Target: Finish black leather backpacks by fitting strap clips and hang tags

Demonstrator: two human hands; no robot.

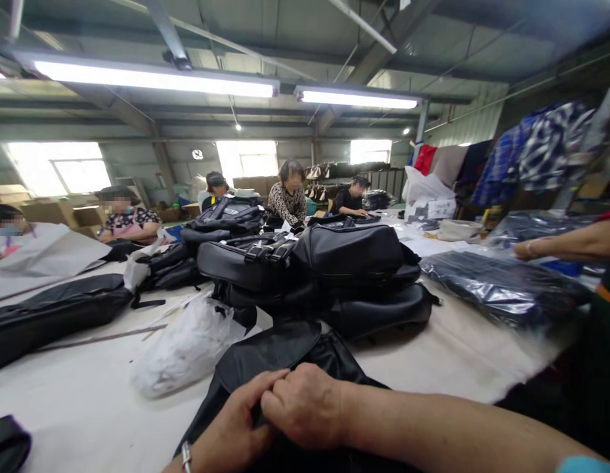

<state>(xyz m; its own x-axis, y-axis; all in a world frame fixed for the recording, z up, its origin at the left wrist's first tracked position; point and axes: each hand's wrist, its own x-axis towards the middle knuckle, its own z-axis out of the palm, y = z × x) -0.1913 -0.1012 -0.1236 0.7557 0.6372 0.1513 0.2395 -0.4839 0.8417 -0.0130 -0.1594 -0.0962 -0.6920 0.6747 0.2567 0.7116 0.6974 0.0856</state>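
A black leather-look bag with a flap lies at the table's near edge, right in front of me. My left hand, a metal bracelet on its wrist, curls over the bag's near part. Pressed close beside it, my right hand is closed in a fist with the knuckles up. Both hands grip at the same spot on the bag; the exact part between the fingers is hidden. Just beyond stands a pile of black bags. A clear plastic bag of white pieces sits to the left.
Long black bags lie on the left of the pale table. At the right, plastic-wrapped black goods lie near a co-worker's arm. Several people work along the table's far side. Clothes hang at the right.
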